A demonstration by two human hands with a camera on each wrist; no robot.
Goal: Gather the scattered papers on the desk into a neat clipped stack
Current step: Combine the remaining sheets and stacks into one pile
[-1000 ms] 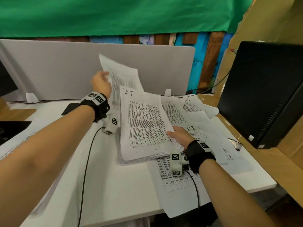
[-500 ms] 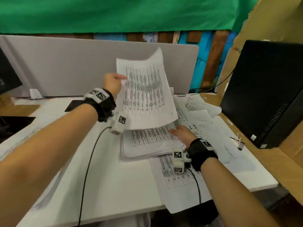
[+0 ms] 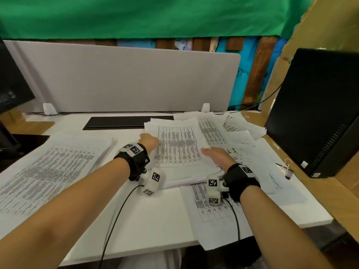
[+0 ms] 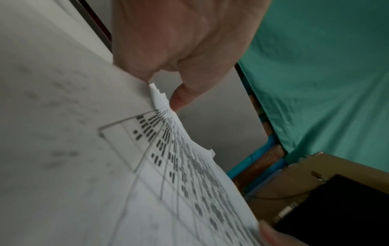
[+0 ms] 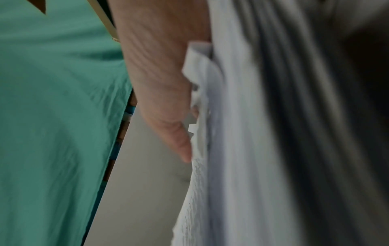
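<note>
Left hand (image 3: 149,141): my fingers (image 4: 181,98) pinch the stack (image 3: 178,152) at its left edge | stack lies between both hands on the table (image 3: 155,220) | right hand (image 3: 219,157): thumb on right edge, other fingers hidden, can't tell grip | best: I'd squeeze both edges inward evenly.

Right hand (image 3: 219,157) fingers hidden under stack (image 3: 180,152); left hand (image 3: 149,141) fingertips behind its edge; print too blurred to read.

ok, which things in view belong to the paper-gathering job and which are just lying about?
Job:
paper stack, held at its sides by left hand and right hand
loose sheets right of it
printed sheets far left
binder clip

Lying about:
computer tower
grey divider
monitor
black mat
</note>
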